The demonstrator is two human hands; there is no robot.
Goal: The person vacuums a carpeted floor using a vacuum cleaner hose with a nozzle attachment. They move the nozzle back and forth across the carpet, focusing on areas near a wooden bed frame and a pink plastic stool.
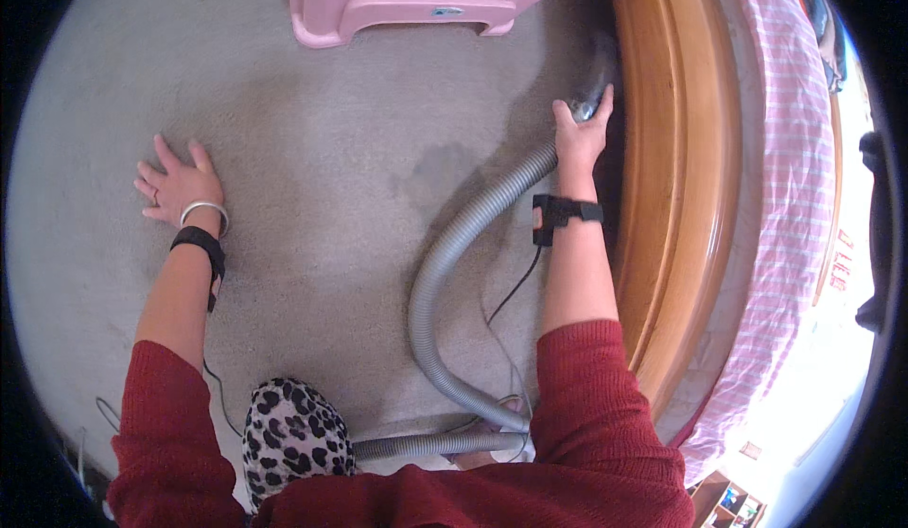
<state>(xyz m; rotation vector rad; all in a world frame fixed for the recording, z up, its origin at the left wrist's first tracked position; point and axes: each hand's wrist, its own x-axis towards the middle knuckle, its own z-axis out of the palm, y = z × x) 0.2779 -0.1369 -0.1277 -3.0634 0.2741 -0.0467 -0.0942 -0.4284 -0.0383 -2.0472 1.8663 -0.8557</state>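
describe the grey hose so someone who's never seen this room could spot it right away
Find the wooden frame along the picture's right, then the right hand beside it. From just below that hand, the grey hose bows leftward over the carpet and curls back toward the red right sleeve. Its thick, ridged tube sets it apart from the thin dark cable nearby.

Sleeves are dark red — wrist straps black, bracelet silver.
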